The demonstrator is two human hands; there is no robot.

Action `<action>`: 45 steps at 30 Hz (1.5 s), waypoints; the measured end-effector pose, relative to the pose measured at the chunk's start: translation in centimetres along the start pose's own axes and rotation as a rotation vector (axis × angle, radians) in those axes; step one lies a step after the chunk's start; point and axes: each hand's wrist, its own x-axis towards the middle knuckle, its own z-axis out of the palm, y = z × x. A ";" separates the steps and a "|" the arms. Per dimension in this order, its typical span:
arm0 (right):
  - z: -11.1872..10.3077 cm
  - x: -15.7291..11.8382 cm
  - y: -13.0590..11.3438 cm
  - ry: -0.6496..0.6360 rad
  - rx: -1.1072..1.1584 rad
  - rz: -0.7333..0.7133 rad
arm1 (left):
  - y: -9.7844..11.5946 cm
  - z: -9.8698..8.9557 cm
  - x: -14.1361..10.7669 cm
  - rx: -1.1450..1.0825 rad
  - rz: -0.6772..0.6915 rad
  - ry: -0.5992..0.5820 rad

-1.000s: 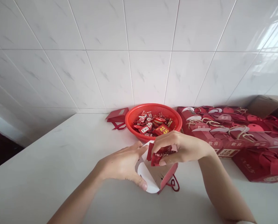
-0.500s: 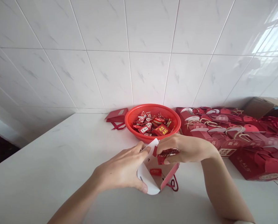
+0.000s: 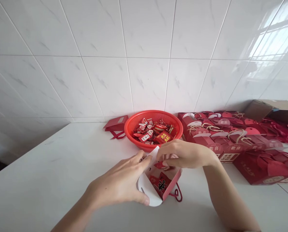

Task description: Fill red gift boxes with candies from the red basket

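While the left hand [image 3: 118, 184], thumb and fingers spread, holds the open box [image 3: 174, 184] by its white flap [image 3: 150, 195], the right hand [image 3: 188, 154] pinches a red packet [image 3: 160, 165] over other packets [image 3: 163, 184] inside. On the surface [image 3: 49, 180], the candy basket [image 3: 153, 147] stands at the box's twelve o'clock, more boxes [image 3: 230, 148] at two.

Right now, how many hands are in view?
2. The left hand holds the open box by its white flap; the right hand is over the box's mouth, fingertips at a red packet.
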 end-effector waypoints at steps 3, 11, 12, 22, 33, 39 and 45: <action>0.0 0.1 0.0 0.035 -0.045 -0.006 | 0.1 0.1 0.3 0.002 -0.018 -0.021; -1.1 -2.2 -0.8 0.166 -0.089 -0.060 | -1.2 -2.6 0.5 -0.012 0.192 0.088; -1.4 -2.8 -0.9 0.224 -0.104 -0.069 | -1.6 -3.6 0.9 -0.014 0.226 0.142; -2.9 -6.9 -1.1 0.639 -0.202 0.041 | -3.7 -7.9 17.0 0.266 -0.021 -0.040; -3.5 -8.2 -0.8 0.705 -0.241 0.048 | -4.8 -8.5 22.7 0.125 0.037 0.244; -3.7 -8.0 -0.6 0.698 -0.229 0.017 | -5.1 -9.9 21.5 0.172 -0.003 0.261; -3.6 -8.1 -0.6 0.681 -0.213 0.027 | -4.4 -8.5 21.7 0.279 -0.034 0.007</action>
